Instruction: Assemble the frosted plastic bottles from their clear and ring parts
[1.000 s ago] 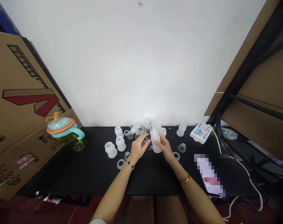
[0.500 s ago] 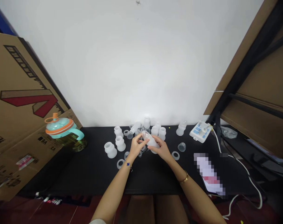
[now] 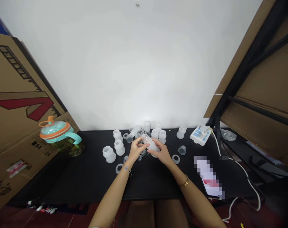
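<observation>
Between my two hands is a tilted baby bottle (image 3: 152,146), its frosted white body to the right and a clear domed cap (image 3: 146,138) at the upper left end. My left hand (image 3: 136,150) has its fingers closed around the cap end. Wrapped round the body is my right hand (image 3: 162,154), with the thumb along the near side. The far fingers of both hands are partly hidden by the bottle. Under and beside my left hand lie clear caps and a ring (image 3: 119,168).
Open white bottles (image 3: 109,154) stand at left, with several more behind my hands. To the right are a capped bottle (image 3: 181,131), a loose cap (image 3: 182,150), a ring (image 3: 176,159), a phone (image 3: 209,177) and a white power strip (image 3: 201,134). A large jug (image 3: 60,136) stands far left.
The whole view has shifted slightly, so things appear a little further left. Both hands keep hold of the bottle, with barely any change in grip.
</observation>
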The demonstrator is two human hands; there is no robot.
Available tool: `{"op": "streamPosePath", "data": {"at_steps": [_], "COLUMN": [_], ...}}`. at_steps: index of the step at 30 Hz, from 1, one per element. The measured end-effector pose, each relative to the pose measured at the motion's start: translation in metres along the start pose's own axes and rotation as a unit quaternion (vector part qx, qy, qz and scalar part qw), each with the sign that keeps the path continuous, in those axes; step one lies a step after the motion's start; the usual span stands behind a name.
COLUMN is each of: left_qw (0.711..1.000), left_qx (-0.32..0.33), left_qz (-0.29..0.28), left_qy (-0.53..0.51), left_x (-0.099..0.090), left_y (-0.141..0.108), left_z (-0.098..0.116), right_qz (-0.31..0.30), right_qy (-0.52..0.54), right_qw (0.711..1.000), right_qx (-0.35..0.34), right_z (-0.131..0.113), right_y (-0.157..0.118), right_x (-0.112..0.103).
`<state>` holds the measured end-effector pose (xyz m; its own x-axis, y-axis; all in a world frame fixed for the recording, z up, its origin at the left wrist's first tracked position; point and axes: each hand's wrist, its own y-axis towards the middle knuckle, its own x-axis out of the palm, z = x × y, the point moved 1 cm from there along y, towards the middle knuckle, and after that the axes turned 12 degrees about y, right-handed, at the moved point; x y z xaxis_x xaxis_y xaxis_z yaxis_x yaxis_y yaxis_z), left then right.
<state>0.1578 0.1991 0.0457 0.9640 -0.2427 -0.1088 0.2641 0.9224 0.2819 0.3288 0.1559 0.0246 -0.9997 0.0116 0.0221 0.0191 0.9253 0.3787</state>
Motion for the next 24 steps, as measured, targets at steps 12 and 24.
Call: {"op": "streamPosePath", "data": {"at_steps": [12,24], "left_qw": [0.999,0.994], "left_qx": [0.027,0.020], "left_qz": [0.034,0.090], "left_qy": [0.027,0.064], "left_x": [0.0021,0.0004], "left_y": [-0.0004,-0.0009], "left_z": [-0.0067,-0.0066], "right_qz": [-0.004,0.056], "right_qy": [0.006,0.008], "right_qw": [1.000,0.998], "right_qx": [0.009,-0.001], "right_z": [-0.0004,-0.0008], "right_y": [-0.0008,0.0007], "right_x": [0.0006,-0.0060]}}
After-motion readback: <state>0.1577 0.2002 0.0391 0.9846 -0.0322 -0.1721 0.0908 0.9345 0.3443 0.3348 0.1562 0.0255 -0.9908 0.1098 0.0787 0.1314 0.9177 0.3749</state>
